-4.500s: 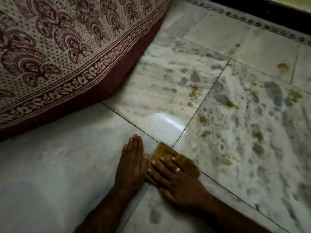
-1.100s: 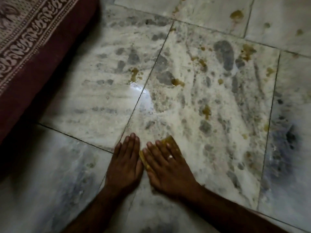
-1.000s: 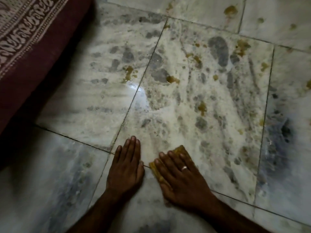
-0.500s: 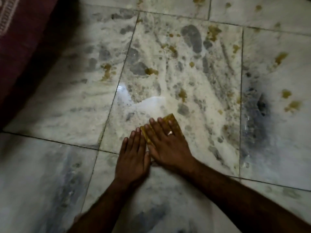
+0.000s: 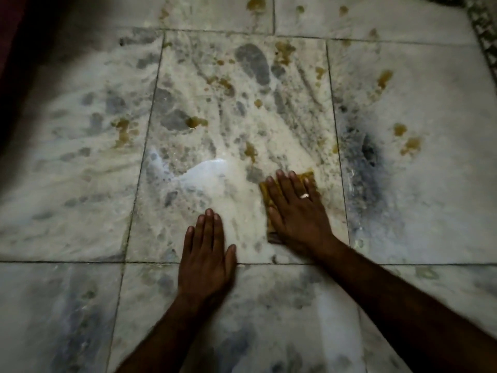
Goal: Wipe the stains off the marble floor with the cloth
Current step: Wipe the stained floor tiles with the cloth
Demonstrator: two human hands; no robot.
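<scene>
Right hand [image 5: 295, 211], fingers flat, presses the cloth [image 5: 309, 176] on the marble floor [image 5: 408, 216]; left hand [image 5: 205, 254] flat. Push firmly over the nearby stain [image 5: 250, 151].

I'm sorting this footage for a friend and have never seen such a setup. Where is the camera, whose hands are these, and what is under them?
There is no machine here: a person wears a wide-angle camera on the head, so the single picture looks forward and down at their own bare hands. The left hand lies flat on the grey-veined white marble floor, holding nothing. The right hand, with a pale ring on one finger, presses a yellow-brown cloth flat against the tile with straight fingers. Yellow-brown stains dot the tiles beyond the cloth. The bright patch is reflected light.
</scene>
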